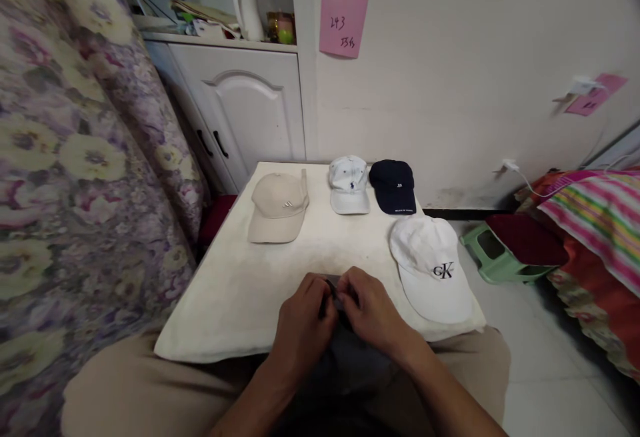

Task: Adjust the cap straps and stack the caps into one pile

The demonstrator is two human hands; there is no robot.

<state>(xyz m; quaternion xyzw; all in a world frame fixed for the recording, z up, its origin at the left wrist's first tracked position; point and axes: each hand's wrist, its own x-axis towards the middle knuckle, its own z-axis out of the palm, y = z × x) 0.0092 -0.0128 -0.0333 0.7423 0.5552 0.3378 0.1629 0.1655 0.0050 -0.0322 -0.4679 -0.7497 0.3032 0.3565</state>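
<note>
Close together at the near edge of the table, both my hands are closed on a dark grey fabric piece (334, 282). My left hand (306, 311) pinches its left side, and my right hand (369, 305) grips it from the right. Most of the piece is hidden by my fingers, so its kind cannot be made out. A white cap (425, 260) with black letters lies to the right of my right hand. Farther back are a beige cap (277, 207) at the left, a pale cap (349, 187) with a small dark emblem and a navy cap (394, 185) beside it.
The caps rest on a cream-covered table (225, 303) over my knees. A floral curtain (95, 157) hangs at the left. Behind stand a white cabinet (245, 97) and a wall with a pink note (343, 23). A green stool (483, 253) stands right, beside a striped bed cover (600, 210).
</note>
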